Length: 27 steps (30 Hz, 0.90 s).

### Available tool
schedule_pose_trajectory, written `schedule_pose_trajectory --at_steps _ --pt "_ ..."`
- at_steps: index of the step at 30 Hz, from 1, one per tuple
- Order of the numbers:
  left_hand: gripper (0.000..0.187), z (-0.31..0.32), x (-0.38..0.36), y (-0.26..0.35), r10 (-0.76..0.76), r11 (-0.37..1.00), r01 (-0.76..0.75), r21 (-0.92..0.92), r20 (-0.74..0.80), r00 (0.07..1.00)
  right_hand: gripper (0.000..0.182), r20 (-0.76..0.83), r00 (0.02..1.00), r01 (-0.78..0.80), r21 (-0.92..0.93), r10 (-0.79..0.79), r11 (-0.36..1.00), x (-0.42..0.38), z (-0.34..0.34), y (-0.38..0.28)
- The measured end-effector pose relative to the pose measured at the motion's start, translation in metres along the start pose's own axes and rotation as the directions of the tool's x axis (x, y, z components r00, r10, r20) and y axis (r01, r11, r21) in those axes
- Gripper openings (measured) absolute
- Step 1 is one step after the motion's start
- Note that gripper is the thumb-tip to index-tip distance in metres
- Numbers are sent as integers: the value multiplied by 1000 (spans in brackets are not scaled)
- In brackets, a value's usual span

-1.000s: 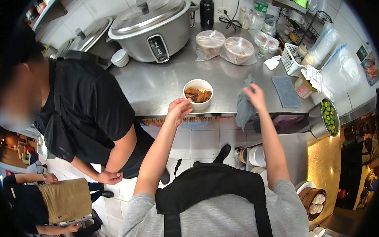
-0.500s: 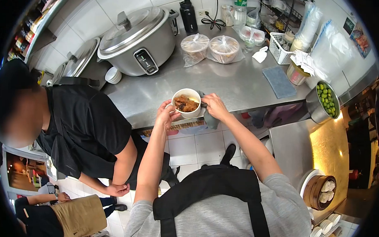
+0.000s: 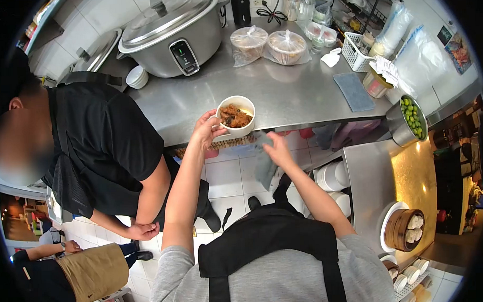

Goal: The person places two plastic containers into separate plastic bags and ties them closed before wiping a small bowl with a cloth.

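A white bowl (image 3: 237, 132) of brown, sauced food (image 3: 235, 116) is at the front edge of the steel counter. My left hand (image 3: 209, 128) grips its left side, fingers on the rim and wall. To the right of the bowl, and apart from it, my right hand (image 3: 276, 148) pinches a grey-green cloth (image 3: 265, 169), which hangs down over the floor in front of the counter.
A large rice cooker (image 3: 168, 36) and two bagged tubs (image 3: 287, 47) stand on the counter (image 3: 197, 99). A blue-grey folded cloth (image 3: 353, 91) lies at right, near a pot of green limes (image 3: 412, 118). A bamboo steamer (image 3: 397, 229) sits lower right. A co-worker (image 3: 108, 150) stands close on my left.
My right hand has drawn the cloth away from the bowl, down and toward me. The bowl stays in my left hand. The head view has tilted slightly downward.
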<state>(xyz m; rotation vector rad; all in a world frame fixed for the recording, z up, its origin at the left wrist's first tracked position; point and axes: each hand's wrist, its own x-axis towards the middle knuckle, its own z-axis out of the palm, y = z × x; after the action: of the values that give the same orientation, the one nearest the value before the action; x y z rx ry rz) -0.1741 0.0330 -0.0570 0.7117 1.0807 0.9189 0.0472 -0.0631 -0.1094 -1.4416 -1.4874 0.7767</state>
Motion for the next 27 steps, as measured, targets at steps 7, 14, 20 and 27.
schedule_pose_trajectory --at_steps 7,14,20,27 --pt "46 3 4 -1 -9 1000 9 -9 45 999 39 -291 956 -39 -55 21 998 30 -6 -14" --pt "50 35 -19 -32 57 977 -79 -196 -115 992 46 -358 926 -55 195 123 979 3 49 -30" --pt "47 54 -22 -42 107 950 -166 -263 -228 968 36 -168 979 118 25 -112 993 -34 59 -8" --pt "50 36 -25 -36 9 995 -28 -99 -188 982 22 -66 967 -193 430 244 882 -22 16 39"
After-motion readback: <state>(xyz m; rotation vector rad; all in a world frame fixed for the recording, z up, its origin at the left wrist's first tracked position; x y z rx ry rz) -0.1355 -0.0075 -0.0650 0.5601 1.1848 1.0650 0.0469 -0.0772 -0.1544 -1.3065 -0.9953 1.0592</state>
